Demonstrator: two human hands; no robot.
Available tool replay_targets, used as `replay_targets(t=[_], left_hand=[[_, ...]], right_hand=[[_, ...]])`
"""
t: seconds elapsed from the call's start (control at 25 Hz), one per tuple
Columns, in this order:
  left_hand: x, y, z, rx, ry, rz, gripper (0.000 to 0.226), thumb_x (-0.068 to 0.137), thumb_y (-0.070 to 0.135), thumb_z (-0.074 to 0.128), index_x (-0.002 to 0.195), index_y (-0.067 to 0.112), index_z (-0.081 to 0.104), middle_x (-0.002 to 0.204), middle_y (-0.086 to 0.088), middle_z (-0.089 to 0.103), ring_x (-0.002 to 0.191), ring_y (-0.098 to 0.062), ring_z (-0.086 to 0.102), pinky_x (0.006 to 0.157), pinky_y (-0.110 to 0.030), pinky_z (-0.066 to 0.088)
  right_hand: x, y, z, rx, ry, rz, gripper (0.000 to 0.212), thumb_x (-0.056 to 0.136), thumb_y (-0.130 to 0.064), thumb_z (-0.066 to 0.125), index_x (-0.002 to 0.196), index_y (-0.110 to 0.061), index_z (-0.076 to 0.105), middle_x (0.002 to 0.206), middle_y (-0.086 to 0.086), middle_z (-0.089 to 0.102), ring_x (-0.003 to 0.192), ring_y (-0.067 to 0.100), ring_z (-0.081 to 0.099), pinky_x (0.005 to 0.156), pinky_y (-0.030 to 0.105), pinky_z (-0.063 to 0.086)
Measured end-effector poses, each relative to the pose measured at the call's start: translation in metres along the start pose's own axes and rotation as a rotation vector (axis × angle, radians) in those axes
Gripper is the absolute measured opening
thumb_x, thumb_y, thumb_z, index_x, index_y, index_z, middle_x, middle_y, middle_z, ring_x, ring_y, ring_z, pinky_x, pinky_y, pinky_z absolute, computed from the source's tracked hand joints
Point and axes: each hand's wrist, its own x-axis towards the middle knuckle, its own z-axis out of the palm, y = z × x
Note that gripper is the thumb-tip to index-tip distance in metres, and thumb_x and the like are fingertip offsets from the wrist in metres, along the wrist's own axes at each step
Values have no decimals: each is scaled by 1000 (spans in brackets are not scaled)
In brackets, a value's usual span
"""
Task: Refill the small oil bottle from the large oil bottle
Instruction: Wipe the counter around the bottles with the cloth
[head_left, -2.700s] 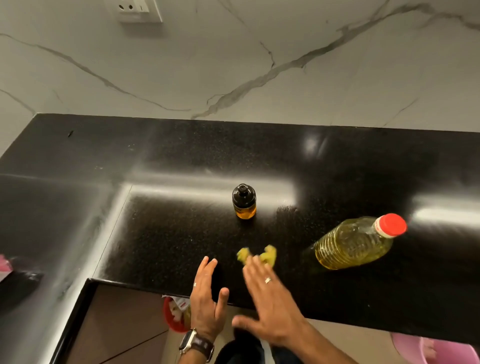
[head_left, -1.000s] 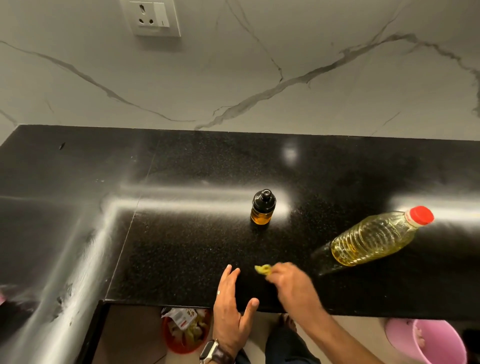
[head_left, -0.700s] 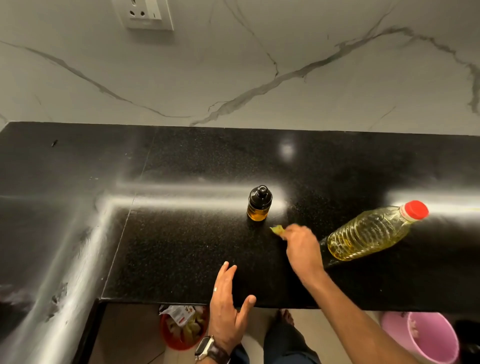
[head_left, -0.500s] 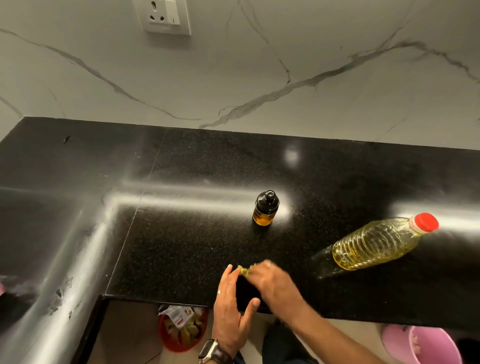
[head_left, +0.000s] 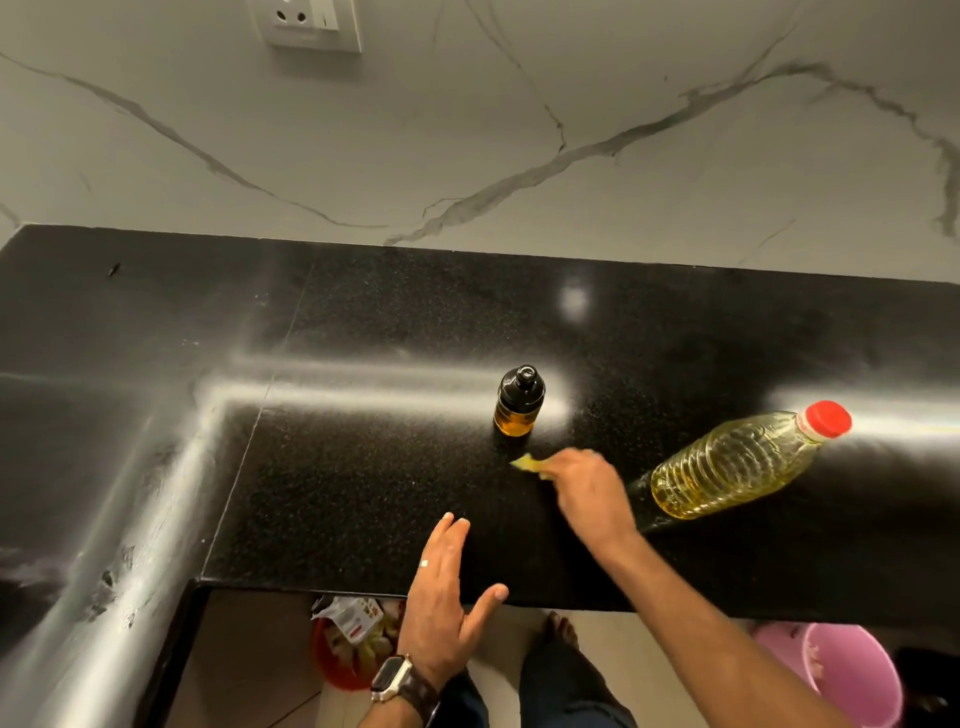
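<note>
- We find the small dark glass oil bottle with its black cap (head_left: 520, 399) standing upright near the middle of the polished black stone counter (head_left: 363, 467); amber oil shows only in its lower part and the cap is on.
- To its right, well apart, the large clear ribbed plastic oil bottle with a red screw cap (head_left: 737, 465) appears to stand upright, closed and holding plenty of pale yellow oil.
- Our right hand (head_left: 584, 486) sits between the two bottles, just in front of the small one, fingers curled around a small yellow cloth (head_left: 527, 462) pressed to the counter; we judge this to be wiping the surface.
- Our left hand (head_left: 441, 597) lies flat at the counter's front edge, fingers straight and apart, holding nothing; a watch (head_left: 390, 672) is on that wrist.
- Both caps on, neither bottle gripped: we judge pouring has not begun, so this is preparation.
- Next we would need to put the cloth down, unscrew the small bottle's cap, then open the large one. The small neck looks narrow, so a slow, steady tilt seems wise.
- Beyond the counter: a veined marble wall with a white socket (head_left: 306, 23), a red bin (head_left: 332, 654) and a pink bucket (head_left: 852, 670) on the floor.
</note>
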Motion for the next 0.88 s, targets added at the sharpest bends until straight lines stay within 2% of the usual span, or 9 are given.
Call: replay_targets(t=[0.12, 0.2, 0.28, 0.4, 0.48, 0.52, 0.68, 0.76, 0.88], left_hand=[[0, -24, -18, 220, -4, 108, 84, 100, 71, 43, 158, 10, 38, 165, -3, 34, 157, -20, 24, 124, -34, 26], [-1, -33, -23, 341, -38, 169, 82, 103, 68, 40, 156, 7, 41, 166, -6, 36, 157, -24, 23, 125, -34, 21], [-2, -35, -24, 390, -56, 202, 80, 104, 67, 39, 155, 6, 43, 166, -8, 36, 158, -24, 21, 126, -35, 18], [-3, -34, -25, 397, -80, 164, 80, 104, 67, 39, 157, 8, 39, 167, -6, 33, 159, -23, 19, 126, -36, 18], [-5, -33, -26, 368, -80, 147, 82, 103, 69, 40, 158, 9, 36, 168, -5, 31, 159, -22, 19, 125, -37, 21], [-5, -32, -25, 352, -71, 142, 83, 102, 70, 41, 158, 9, 37, 168, -5, 31, 159, -21, 19, 124, -38, 22], [-2, -26, -22, 302, -34, 112, 87, 99, 72, 45, 155, 5, 43, 165, -7, 37, 158, -23, 24, 124, -38, 24], [-2, -27, -24, 297, -38, 130, 86, 99, 71, 46, 155, 5, 42, 164, -8, 38, 157, -23, 23, 125, -35, 22], [-4, -30, -30, 271, -30, 117, 85, 100, 69, 47, 156, 6, 39, 165, -7, 34, 158, -20, 20, 127, -29, 16]], right_hand=[[-61, -1, -1, 95, 3, -18, 26, 93, -6, 60, 101, -25, 77, 93, -6, 71, 80, 13, 62, 70, 26, 53], [-100, -46, 18, 139, -70, -253, 24, 96, -17, 53, 103, -28, 73, 95, -9, 69, 84, 13, 61, 69, 24, 52], [-75, -63, 27, 69, -168, -406, 24, 98, -22, 50, 109, -29, 70, 103, -9, 68, 92, 15, 61, 72, 27, 56], [-2, -13, 1, 1, -64, -114, 37, 94, -13, 44, 108, -23, 76, 102, 0, 73, 87, 23, 65, 75, 36, 58], [-14, 15, -7, -45, 20, 88, 34, 90, -2, 52, 103, -18, 79, 97, 2, 73, 84, 22, 64, 71, 35, 59], [-33, 10, -2, -33, 34, 97, 32, 91, -3, 53, 101, -17, 79, 95, 1, 72, 83, 20, 63, 70, 34, 59], [-53, -49, 25, 91, -134, -267, 34, 94, -17, 43, 95, -22, 77, 94, -4, 72, 83, 20, 63, 72, 34, 57], [-3, -47, 17, 71, -118, -218, 33, 92, -10, 47, 97, -24, 77, 95, -3, 72, 83, 22, 64, 73, 36, 55], [9, -26, 12, 21, -25, 35, 31, 89, -2, 64, 105, -25, 77, 96, -2, 71, 84, 23, 66, 74, 35, 55]])
